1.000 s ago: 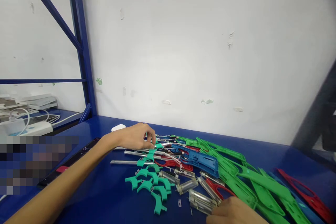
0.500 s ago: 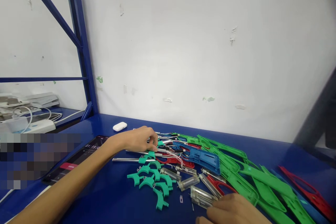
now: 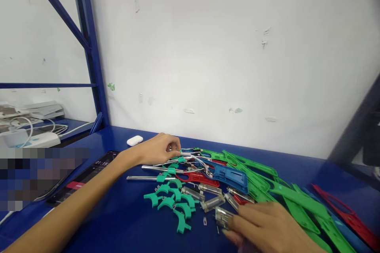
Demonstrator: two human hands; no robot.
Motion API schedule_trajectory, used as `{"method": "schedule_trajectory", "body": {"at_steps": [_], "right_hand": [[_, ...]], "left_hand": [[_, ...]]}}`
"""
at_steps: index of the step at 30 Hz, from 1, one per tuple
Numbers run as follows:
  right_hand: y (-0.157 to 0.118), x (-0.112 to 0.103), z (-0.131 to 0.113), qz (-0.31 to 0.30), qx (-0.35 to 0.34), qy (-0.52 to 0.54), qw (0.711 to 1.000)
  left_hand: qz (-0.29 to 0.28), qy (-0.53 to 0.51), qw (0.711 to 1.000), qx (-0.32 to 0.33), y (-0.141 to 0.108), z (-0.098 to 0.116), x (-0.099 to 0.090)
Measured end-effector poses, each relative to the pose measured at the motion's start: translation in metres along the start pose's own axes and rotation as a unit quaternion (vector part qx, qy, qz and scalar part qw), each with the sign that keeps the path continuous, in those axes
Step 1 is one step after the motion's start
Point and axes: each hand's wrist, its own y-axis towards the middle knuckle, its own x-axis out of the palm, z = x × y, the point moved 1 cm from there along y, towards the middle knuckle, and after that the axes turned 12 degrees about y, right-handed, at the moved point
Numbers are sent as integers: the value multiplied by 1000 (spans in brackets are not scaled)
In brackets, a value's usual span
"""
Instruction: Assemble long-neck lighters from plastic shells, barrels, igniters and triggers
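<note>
My left hand point(image 3: 169, 148) is curled at the far end of a group of metal rods point(image 3: 148, 178) with white wires; its fingers are pinched, and what they grip is hidden. At the lower right, my right hand point(image 3: 261, 221) bends its fingers over a clear plastic cylinder point(image 3: 222, 216); whether it grips this is unclear. More clear cylinders point(image 3: 213, 203) lie beyond it. Several teal curved clips point(image 3: 179, 221) are spread between the hands. A blue handle piece point(image 3: 230, 177) and a red one point(image 3: 197, 178) rest behind the cylinders.
Green handle pieces point(image 3: 303, 203) heap up on the right, with a red piece point(image 3: 353, 221) beyond them. A phone point(image 3: 86, 176) lies by the left forearm, and a white case point(image 3: 134, 140) is near the wall. A blue metal frame point(image 3: 93, 67) stands at left.
My left hand has moved slightly up and away from the nearer rods. My right hand has come further into view and moved left and up over the clear cylinders.
</note>
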Motion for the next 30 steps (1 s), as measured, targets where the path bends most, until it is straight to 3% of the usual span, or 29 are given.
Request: {"method": "schedule_trajectory", "body": {"at_steps": [5, 11, 22, 30], "right_hand": [[-2, -15, 19, 21, 88, 21, 996], [-2, -16, 32, -7, 150, 48, 988], [-1, -9, 16, -114, 207, 100, 967], [1, -8, 16, -139, 221, 109, 959]], "left_hand": [[41, 11, 999, 0, 3, 6, 1], [72, 24, 997, -7, 6, 9, 3], [17, 63, 998, -6, 9, -2, 26], [-14, 93, 996, -6, 10, 4, 23]]}}
